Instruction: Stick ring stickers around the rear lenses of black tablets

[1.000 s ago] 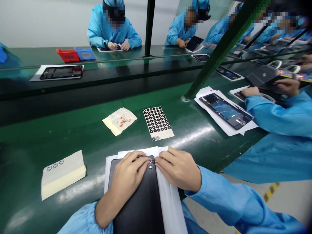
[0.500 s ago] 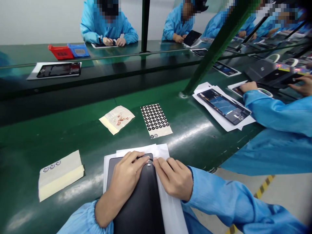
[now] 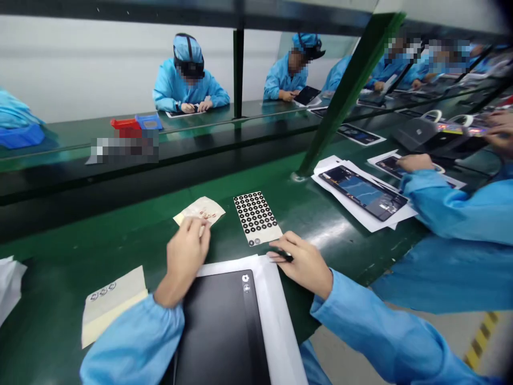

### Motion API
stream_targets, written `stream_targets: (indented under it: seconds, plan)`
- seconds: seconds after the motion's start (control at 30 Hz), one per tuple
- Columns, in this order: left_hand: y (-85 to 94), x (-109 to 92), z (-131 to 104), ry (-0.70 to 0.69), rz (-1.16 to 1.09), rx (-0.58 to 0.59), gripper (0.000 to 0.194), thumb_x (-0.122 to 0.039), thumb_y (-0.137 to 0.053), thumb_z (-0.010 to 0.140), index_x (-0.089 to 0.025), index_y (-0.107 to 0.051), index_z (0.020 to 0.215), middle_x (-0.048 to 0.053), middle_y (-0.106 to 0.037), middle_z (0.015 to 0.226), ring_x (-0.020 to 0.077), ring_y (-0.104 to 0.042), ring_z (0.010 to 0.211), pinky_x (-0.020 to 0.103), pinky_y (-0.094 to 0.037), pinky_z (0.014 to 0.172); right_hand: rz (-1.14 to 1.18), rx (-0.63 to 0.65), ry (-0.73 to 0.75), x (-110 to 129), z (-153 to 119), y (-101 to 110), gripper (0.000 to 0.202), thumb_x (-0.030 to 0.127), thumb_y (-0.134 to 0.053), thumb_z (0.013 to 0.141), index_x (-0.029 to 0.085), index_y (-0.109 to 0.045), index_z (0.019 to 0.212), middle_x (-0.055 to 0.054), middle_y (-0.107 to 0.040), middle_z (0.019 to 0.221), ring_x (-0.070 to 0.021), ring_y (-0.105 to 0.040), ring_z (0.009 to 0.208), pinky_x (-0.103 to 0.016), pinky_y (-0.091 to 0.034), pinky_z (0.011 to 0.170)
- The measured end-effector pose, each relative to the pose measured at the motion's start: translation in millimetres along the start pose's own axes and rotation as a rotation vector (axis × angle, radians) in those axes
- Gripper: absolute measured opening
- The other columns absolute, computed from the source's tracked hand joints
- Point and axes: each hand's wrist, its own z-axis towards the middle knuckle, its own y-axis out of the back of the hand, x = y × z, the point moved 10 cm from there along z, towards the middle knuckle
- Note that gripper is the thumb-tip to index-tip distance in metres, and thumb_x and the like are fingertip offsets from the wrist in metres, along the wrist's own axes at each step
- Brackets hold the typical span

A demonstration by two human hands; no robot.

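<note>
A dark tablet-like panel (image 3: 220, 326) lies on white paper sheets (image 3: 282, 326) in front of me, with two small round camera openings (image 3: 246, 283) near its upper right corner. My left hand (image 3: 187, 256) has its fingers bunched at the near edge of a beige paper (image 3: 188, 213) carrying small red-and-white pieces (image 3: 208, 215); whatever is at the fingertips is hidden. Beside the panel's top right corner, my right hand (image 3: 304, 262) is closed around a slim black tool (image 3: 287, 257). Just beyond it lies a sheet of black ring stickers (image 3: 254, 214).
Another beige sheet (image 3: 114, 305) with several rings lies at left. A slanted green post (image 3: 344, 101) rises from the bench. To the right, a co-worker's sleeve (image 3: 460, 203) is near a second tablet (image 3: 363, 192) on paper. Other people sit across the bench.
My left hand has left the panel's camera corner and moved up to the beige paper. My right hand has drawn away to the right with the black tool. The view has tilted up.
</note>
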Motion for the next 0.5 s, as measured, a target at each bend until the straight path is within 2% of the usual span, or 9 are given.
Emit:
stream_targets:
  seconds: [0.07,0.17,0.27,0.37,0.4,0.5]
  plan:
    - [-2.0,18,25,0.024,0.152,0.057,0.028,-0.026,-0.045,0.102,-0.015,-0.07,0.107,0.017,-0.066,0.117,0.033,-0.067,0.102,0.038,-0.051,0.072,0.037,0.089,0.03,-12,15,-8,0.019,0.019,-0.059,0.098,0.023,-0.075,0.108,-0.004,-0.07,0.099,-0.0153,-0.069,0.084,-0.025,-0.053,0.073]
    - [-12.6,25,39,-0.035,0.149,0.214,0.024,-0.01,-0.051,0.092,-0.013,-0.075,0.095,0.018,-0.069,0.104,0.0368,-0.066,0.105,0.043,-0.052,0.082,0.014,0.21,0.088,-18,31,-24,0.02,0.017,-0.064,0.095,0.026,-0.075,0.11,-0.002,-0.072,0.106,-0.0156,-0.07,0.092,-0.023,-0.051,0.074]
    - [-12.7,20,32,-0.011,0.079,0.261,0.032,-0.004,-0.045,0.09,-0.011,-0.075,0.098,0.023,-0.069,0.109,0.0405,-0.062,0.117,0.051,-0.047,0.099,-0.07,0.273,0.13,-17,34,-37,0.017,0.017,-0.066,0.096,0.026,-0.076,0.107,-0.001,-0.073,0.107,-0.0145,-0.07,0.088,-0.023,-0.046,0.067]
    - [-24.5,6,16,0.129,-0.112,0.335,0.035,-0.015,-0.039,0.099,-0.01,-0.073,0.109,0.025,-0.067,0.123,0.0427,-0.059,0.125,0.056,-0.046,0.102,-0.179,0.283,0.188,-13,31,-45,0.015,0.017,-0.06,0.1,0.022,-0.074,0.104,-0.004,-0.072,0.105,-0.0148,-0.068,0.083,-0.024,-0.039,0.06]
    - [-35.0,-3,10,0.184,-0.211,0.392,0.033,-0.022,-0.042,0.101,-0.011,-0.073,0.109,0.024,-0.069,0.12,0.0409,-0.064,0.119,0.054,-0.05,0.098,-0.196,0.283,0.205,-11,30,-47,0.016,0.017,-0.058,0.102,0.021,-0.074,0.104,-0.005,-0.071,0.104,-0.0153,-0.067,0.083,-0.024,-0.038,0.059]
    - [-74.7,-36,-8,0.333,-0.526,0.606,0.033,-0.04,-0.052,0.101,-0.013,-0.071,0.098,0.015,-0.078,0.096,0.0281,-0.076,0.079,0.041,-0.062,0.071,-0.185,0.265,0.209,-13,29,-47,0.017,0.019,-0.054,0.105,0.019,-0.071,0.104,-0.006,-0.071,0.1,-0.0157,-0.067,0.083,-0.023,-0.038,0.059]
